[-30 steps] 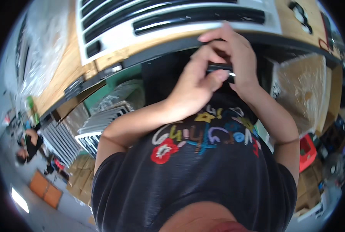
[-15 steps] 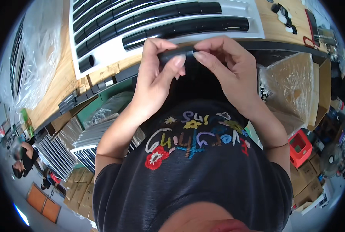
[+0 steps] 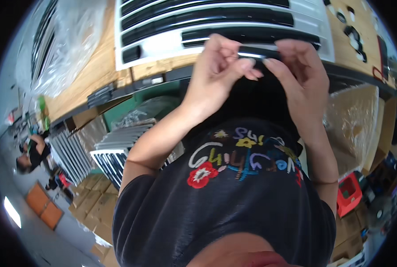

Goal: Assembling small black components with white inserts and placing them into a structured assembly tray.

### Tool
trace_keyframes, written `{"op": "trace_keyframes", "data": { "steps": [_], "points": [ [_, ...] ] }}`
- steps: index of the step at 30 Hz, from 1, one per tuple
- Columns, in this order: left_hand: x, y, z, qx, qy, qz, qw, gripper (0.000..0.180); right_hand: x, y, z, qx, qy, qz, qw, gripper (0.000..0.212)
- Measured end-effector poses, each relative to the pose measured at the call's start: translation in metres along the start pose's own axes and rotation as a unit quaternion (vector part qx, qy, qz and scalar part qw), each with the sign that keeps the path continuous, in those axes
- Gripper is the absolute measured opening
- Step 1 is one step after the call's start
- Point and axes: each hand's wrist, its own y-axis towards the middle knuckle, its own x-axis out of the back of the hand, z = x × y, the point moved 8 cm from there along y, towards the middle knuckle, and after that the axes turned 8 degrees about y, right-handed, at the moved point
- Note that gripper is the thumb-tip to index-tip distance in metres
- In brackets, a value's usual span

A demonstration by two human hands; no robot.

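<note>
A short, glossy black cylindrical piece (image 3: 251,53) is held up in front of the bench edge, between my two hands. My left hand (image 3: 218,73) pinches its left end, the thumb beneath and the fingers curled behind. At the other end, the thumb and index finger of my right hand (image 3: 303,66) close on the piece. Just beyond my hands lies a white tray (image 3: 316,20) with rows of glossy black tube pieces (image 3: 207,20). One short black piece (image 3: 131,54) sits apart at the tray's near left corner.
Small black and white ring-like parts (image 3: 354,40) lie on the wooden bench (image 3: 89,66) at right. Clear plastic wrap (image 3: 69,49) covers the left side. Below are stacked white trays (image 3: 114,160), an opened carton (image 3: 372,129) and a red plastic stool (image 3: 349,193). Another person (image 3: 34,153) is far left.
The view has shifted, so bench and hands appear differently placed. More of the black piece's glossy side now shows between my hands, and my fingertips sit slightly farther apart.
</note>
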Motion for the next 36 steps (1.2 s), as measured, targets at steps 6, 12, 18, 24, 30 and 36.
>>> {"op": "trace_keyframes", "data": {
  "steps": [6,12,18,24,30,36],
  "points": [
    [0.091,-0.022,-0.09,-0.137,0.691,-0.126,0.699,0.037,0.103,0.023,0.026,0.051,-0.154,-0.151,0.975,0.022],
    [0.157,-0.029,-0.1,-0.025,0.851,-0.03,0.524,0.042,0.185,0.054,-0.002,-0.006,-0.331,-0.145,0.932,0.023],
    [0.15,-0.02,-0.092,-0.031,0.827,0.021,0.561,0.032,0.175,0.063,-0.027,-0.018,-0.261,-0.095,0.961,0.021],
    [0.151,-0.024,-0.097,-0.063,0.819,0.031,0.57,0.032,0.172,0.057,-0.024,0.009,-0.273,-0.101,0.957,0.022],
    [0.139,-0.023,-0.095,-0.11,0.536,-0.109,0.83,0.013,0.117,0.058,-0.033,0.048,-0.274,-0.05,0.959,0.019],
    [0.057,0.0,-0.041,-0.053,0.156,-0.118,0.979,0.024,0.164,0.111,0.015,0.308,-0.365,-0.114,0.871,0.021]
  ]
}}
